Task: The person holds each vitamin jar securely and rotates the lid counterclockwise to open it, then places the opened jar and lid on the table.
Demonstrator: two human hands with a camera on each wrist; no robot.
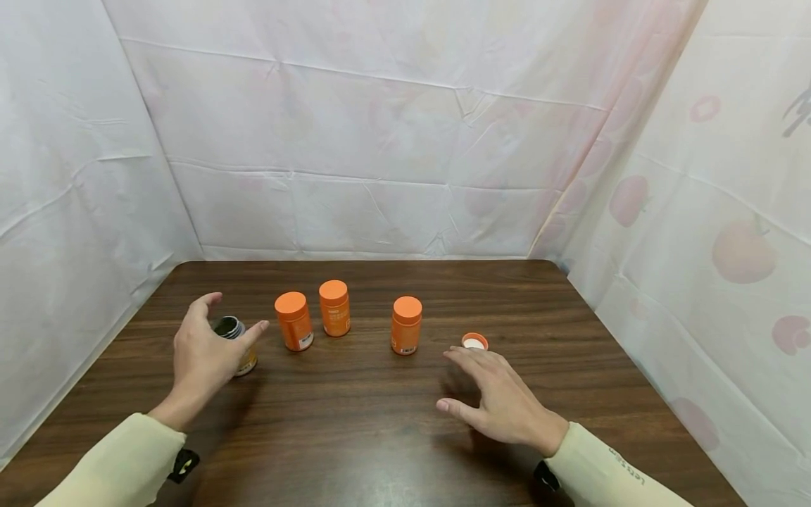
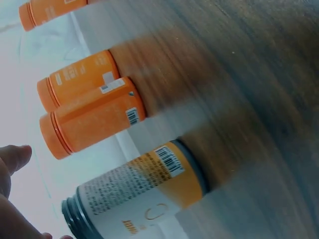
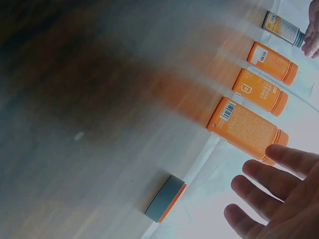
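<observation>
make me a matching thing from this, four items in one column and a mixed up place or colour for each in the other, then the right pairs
Column one
1. uncapped jar
2. cap
3. table
4. backdrop

Column two
A. on the table, by the right hand
B. pale, with faint prints
C. by the left hand
D. dark brown wood grain

Pairs: 1-C, 2-A, 3-D, 4-B
</observation>
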